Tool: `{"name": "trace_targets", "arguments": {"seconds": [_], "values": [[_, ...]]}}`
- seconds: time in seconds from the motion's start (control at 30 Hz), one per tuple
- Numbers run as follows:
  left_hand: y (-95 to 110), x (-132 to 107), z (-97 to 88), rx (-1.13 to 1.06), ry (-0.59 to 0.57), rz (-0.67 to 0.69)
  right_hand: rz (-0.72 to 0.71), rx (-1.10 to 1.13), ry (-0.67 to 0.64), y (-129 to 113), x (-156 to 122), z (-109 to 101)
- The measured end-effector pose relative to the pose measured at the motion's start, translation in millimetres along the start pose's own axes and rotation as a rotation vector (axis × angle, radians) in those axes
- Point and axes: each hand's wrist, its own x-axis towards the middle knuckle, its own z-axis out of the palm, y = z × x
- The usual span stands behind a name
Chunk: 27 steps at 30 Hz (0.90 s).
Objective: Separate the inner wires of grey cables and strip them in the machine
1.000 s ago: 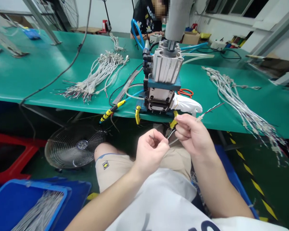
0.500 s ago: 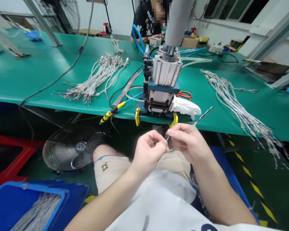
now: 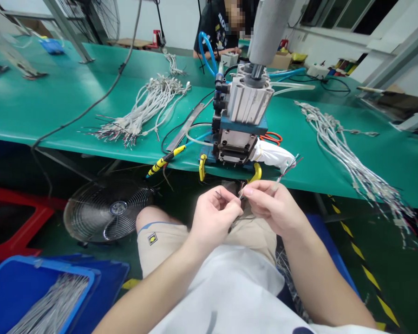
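Both hands meet above my lap, in front of a pneumatic press [image 3: 242, 111] clamped at the table edge. My right hand [image 3: 273, 206] pinches a cable [image 3: 277, 180]; its split red, white and green wire ends stick out past the fingers to the upper right. My left hand [image 3: 216, 213] is closed in a pinch on thin wires [image 3: 242, 192] between the two hands. A dark wire end pokes out above its curled fingers. The fingers hide most of the cable.
Bundles of white cables lie on the green table [image 3: 73, 102], one left [image 3: 146, 106] and one right [image 3: 351, 157]. A floor fan [image 3: 107, 211] stands below. At lower left a blue bin [image 3: 94, 278] holds grey cables. Another person [image 3: 218, 28] sits across.
The view has shifted slightly, so the table and press sit a little further right. Both hands stay pinched together, with the split wire ends now a bit lower and further left.
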Motion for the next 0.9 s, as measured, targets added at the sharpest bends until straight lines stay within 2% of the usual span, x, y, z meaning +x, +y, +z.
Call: {"name": "trace_targets", "arguments": {"seconds": [0.23,0.37,0.6,0.9], "values": [[-4.3,-0.3,2.4,0.021,0.04,0.077,-0.033,-0.095,0.067,-0.9,-2.9,6.0],[-6.9,-1.2,3.7,-0.034,0.076,0.067,-0.058,-0.092,0.084,0.4,-2.7,9.0],[-7.4,-0.3,2.0,-0.106,0.046,0.029,-0.018,-0.032,0.038,0.7,-1.3,10.1],[-8.4,-0.5,1.4,0.018,0.059,0.135,-0.019,-0.089,0.044,-0.6,0.9,6.8]]}}
